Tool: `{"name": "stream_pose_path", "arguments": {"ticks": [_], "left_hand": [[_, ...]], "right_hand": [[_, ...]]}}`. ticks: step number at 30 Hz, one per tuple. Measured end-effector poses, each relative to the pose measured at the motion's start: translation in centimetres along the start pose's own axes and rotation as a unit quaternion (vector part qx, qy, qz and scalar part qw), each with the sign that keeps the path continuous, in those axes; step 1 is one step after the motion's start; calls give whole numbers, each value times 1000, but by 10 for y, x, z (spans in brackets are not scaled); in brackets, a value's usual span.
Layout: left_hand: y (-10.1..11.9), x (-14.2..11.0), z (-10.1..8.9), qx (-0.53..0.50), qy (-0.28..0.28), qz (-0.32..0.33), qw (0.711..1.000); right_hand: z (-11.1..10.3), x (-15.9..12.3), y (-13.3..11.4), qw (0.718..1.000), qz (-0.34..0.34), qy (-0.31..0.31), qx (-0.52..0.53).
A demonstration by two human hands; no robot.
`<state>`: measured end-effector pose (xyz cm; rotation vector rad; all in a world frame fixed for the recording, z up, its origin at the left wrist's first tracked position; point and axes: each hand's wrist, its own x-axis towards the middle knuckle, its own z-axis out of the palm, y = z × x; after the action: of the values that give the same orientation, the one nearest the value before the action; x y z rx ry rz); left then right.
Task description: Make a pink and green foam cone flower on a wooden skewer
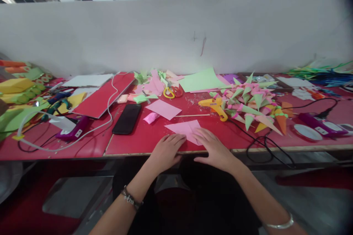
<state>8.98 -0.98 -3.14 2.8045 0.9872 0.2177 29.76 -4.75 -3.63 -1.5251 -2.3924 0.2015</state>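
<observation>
A sheet of pink paper (179,128) lies at the front edge of the red table, a crease or overlapping flap showing on its right part. My left hand (167,151) rests its outstretched fingers on the paper's near left side. Across from it, my right hand (214,149) has its fingers spread over the right side, thumb apart and below the table edge. Neither hand is closed around anything. Just beyond is another pink sheet (164,108), with a small pink packet (151,118) and a thin pale stick (193,115) near it.
A yellow glue gun (215,107) with a black cord lies right, before a pile of pink and green paper cones (250,102). Left are a black phone (127,119) and a purple power strip (73,128). Yellow-handled scissors (168,92) lie behind. A grey partition (124,36) backs the table.
</observation>
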Motion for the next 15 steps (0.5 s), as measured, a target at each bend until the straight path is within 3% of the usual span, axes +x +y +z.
{"name": "stream_pose_path", "arguments": {"ticks": [3, 7, 11, 15], "left_hand": [[-2, 1, -3, 4, 11, 3, 1000], [10, 7, -1, 17, 31, -24, 999], [14, 10, 1, 38, 39, 14, 998], [-7, 4, -6, 2, 45, 47, 998]], "right_hand": [[-1, -4, 8, 998, -7, -5, -69], [-1, -4, -10, 994, -7, 11, -105], [5, -2, -23, 997, -28, 40, -63], [9, -2, -12, 997, -26, 74, -15]]}}
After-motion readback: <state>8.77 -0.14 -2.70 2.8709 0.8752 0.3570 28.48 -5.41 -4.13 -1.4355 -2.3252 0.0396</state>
